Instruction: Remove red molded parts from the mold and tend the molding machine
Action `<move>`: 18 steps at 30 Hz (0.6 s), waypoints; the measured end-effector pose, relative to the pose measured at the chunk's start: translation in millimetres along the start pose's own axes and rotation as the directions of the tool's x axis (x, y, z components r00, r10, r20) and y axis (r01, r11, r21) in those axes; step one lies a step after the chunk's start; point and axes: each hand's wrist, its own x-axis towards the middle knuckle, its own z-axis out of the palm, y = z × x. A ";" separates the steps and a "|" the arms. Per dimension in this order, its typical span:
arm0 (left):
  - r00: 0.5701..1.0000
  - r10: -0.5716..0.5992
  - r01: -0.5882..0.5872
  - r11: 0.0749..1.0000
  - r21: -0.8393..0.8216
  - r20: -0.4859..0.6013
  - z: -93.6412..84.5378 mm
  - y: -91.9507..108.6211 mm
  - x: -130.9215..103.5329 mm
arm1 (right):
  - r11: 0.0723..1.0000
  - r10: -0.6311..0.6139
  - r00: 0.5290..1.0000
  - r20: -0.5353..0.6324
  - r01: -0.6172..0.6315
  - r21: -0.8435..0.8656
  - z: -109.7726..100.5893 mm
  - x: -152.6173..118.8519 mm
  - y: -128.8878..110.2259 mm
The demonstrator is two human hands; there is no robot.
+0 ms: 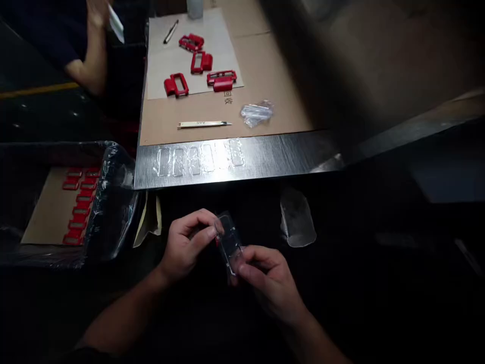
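Note:
A small clear plastic piece (230, 241), rectangular with a rim, is held tilted in front of the table edge. My left hand (189, 240) pinches its upper left side between thumb and fingers. At its lower right end, my right hand (267, 273) grips it the same way. A bit of red shows behind the piece by my left fingertips; I cannot make out what it is. On the metal strip (280, 156) beyond my hands, several thin clear rectangular pieces (194, 161) lie in a row.
Several red plastic frames (201, 62) and a pen-like tool (204, 124) lie on the cardboard-covered table (261, 65), near a crumpled clear bag (257, 112). Left stands a plastic-lined bin (117, 202) with more red frames. A person's arm (93, 60) is at upper left. A blurred dark shape crosses the right.

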 end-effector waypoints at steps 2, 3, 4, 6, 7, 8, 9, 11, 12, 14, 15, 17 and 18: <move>0.999 0.031 -0.030 0.999 -0.035 0.012 -0.6 -0.2 -2.5 | 1.000 0.011 1.000 0.009 -0.011 0.028 1.7 0.3 3.2; 0.999 0.040 -0.039 0.998 -0.046 0.015 -0.9 0.1 -3.6 | 0.999 0.015 1.000 0.014 -0.016 0.043 2.4 0.5 4.7; 0.999 0.045 -0.044 0.998 -0.052 0.018 -1.3 0.7 -4.6 | 0.998 0.018 1.000 0.020 -0.020 0.058 3.0 0.6 6.1; 0.999 0.039 -0.038 0.998 -0.048 0.018 -2.4 3.0 -6.2 | 0.996 0.021 0.999 0.030 -0.024 0.091 4.2 0.5 8.6; 0.999 0.033 -0.032 0.999 -0.039 0.016 -3.1 4.3 -6.6 | 0.994 0.023 0.999 0.036 -0.027 0.107 4.7 0.3 9.6; 0.999 0.030 -0.030 0.999 -0.033 0.016 -3.7 5.3 -6.8 | 0.992 0.025 0.999 0.042 -0.030 0.126 5.4 -0.1 10.3; 0.999 0.033 -0.032 0.999 -0.034 0.019 -4.1 5.8 -6.8 | 0.989 0.025 0.998 0.050 -0.032 0.146 6.2 -0.6 10.6; 0.999 0.036 -0.034 0.997 -0.066 0.028 -3.2 4.7 -6.3 | 0.985 0.008 0.998 0.062 -0.019 0.172 8.2 -2.3 9.6; 0.999 0.025 -0.022 0.994 -0.104 0.029 -1.4 2.9 -6.2 | 0.987 -0.017 0.998 0.059 0.007 0.161 9.3 -3.3 8.2; 0.998 -0.056 0.057 0.971 -0.231 0.011 5.4 -2.8 -6.9 | 0.992 -0.109 0.993 0.034 0.106 0.066 11.3 -5.3 3.8; 0.990 -0.141 0.133 0.942 -0.307 -0.002 10.3 -6.7 -8.2 | 0.985 -0.175 0.984 0.020 0.175 -0.011 12.0 -6.1 1.2; 0.929 -0.370 0.330 0.830 -0.450 -0.002 21.3 -15.8 -12.8 | 0.937 -0.305 0.952 -0.008 0.299 -0.183 12.3 -7.0 -3.4; 0.869 -0.494 0.437 0.744 -0.504 0.025 26.5 -20.9 -16.0 | 0.903 -0.358 0.933 -0.021 0.341 -0.261 11.9 -7.0 -5.0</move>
